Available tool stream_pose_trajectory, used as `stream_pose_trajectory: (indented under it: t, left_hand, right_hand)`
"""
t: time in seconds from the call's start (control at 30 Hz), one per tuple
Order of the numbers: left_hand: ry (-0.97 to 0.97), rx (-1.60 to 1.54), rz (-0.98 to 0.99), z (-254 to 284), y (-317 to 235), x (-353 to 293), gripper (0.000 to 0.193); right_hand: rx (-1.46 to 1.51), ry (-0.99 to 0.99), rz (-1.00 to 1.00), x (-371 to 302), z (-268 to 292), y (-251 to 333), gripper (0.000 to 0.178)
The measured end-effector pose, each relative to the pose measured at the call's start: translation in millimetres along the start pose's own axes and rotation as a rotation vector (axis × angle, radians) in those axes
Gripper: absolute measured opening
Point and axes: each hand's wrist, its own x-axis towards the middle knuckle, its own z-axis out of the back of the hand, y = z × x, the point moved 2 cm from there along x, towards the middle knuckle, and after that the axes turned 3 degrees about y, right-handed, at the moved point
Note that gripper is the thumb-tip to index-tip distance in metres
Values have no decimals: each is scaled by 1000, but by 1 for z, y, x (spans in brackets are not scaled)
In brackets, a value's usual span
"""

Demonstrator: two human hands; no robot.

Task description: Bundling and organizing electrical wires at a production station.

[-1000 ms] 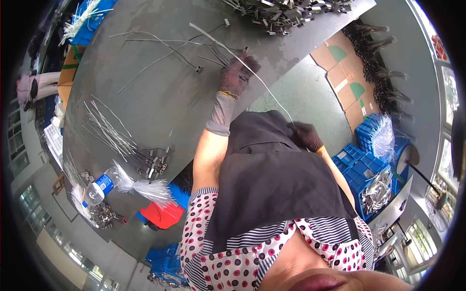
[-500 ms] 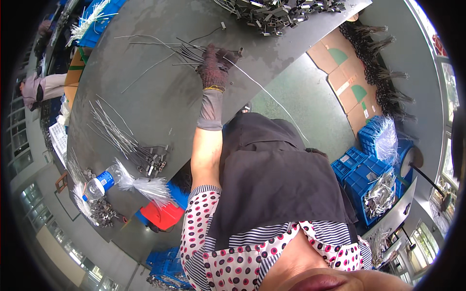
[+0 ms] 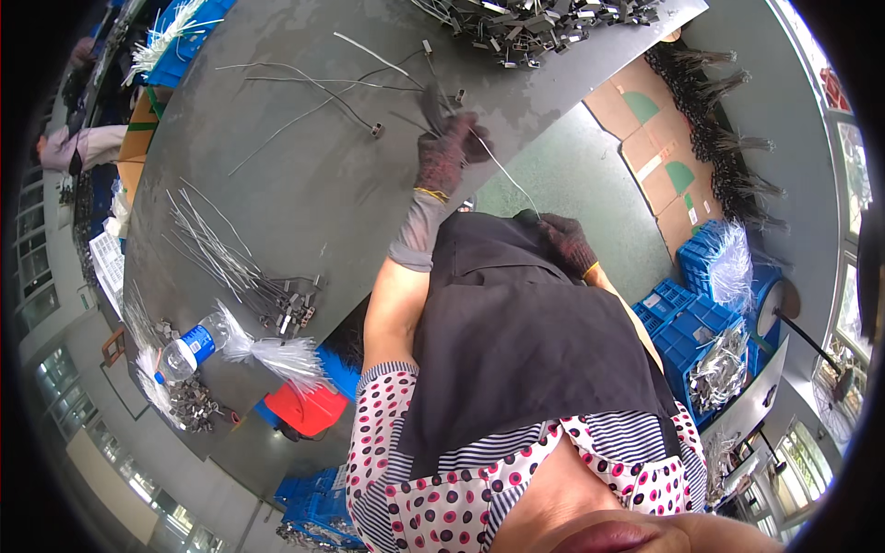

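Observation:
My left hand, in a dark maroon knitted glove, is closed over the table near its edge, slightly smeared by motion. A dark, blurred bundle of thin cables sticks out of its grip. From this hand a thin white tie strand runs down to my right hand, gloved alike and closed on the strand's far end beside the black apron. Just beyond the left hand lie several loose grey cables with small metal connectors, one connector at a cable's end.
A large pile of connector cables covers the table's far edge. At the near left lie a cable bunch, a water bottle and clear ties. A red stool and blue crates stand beside the table.
My left hand has shifted right and nearer, lifting the bundle; some loose cables now show where it was. My right hand has come into view and taken the white strand's end.

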Motion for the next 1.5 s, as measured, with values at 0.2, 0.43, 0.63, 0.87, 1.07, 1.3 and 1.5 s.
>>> stream_pose_trajectory:
  t: [0.2, 0.43, 0.63, 0.87, 1.07, 1.3, 1.5]
  left_hand:
    - [-187, 358, -209, 36, -20, 20, 29]
    - [1, 702, -290, 2, -13, -5, 29]
    - [-470, 1000, -203, 80, -70, 16, 46]
    - [-777, 1178, 103, 193, -111, 28, 46]
    - [-618, 1200, 70, 163, -107, 47, 40]
    - [-499, 973, 122, 176, -93, 54, 37]
    - [-676, 800, -44, 187, -123, 13, 36]
  right_hand:
    - [103, 12, 67, 38, -9, 43, 43]
    - [209, -82, 54, 134, -38, 174, 62]
    - [-573, -552, 507, 177, -77, 206, 45]
    - [-697, 49, 370, 201, -160, 222, 37]
    - [-720, 1, 455, 225, -175, 184, 26]
    - [-660, -16, 425, 239, -164, 189, 27]
    - [-10, -393, 433, 164, -45, 204, 42]
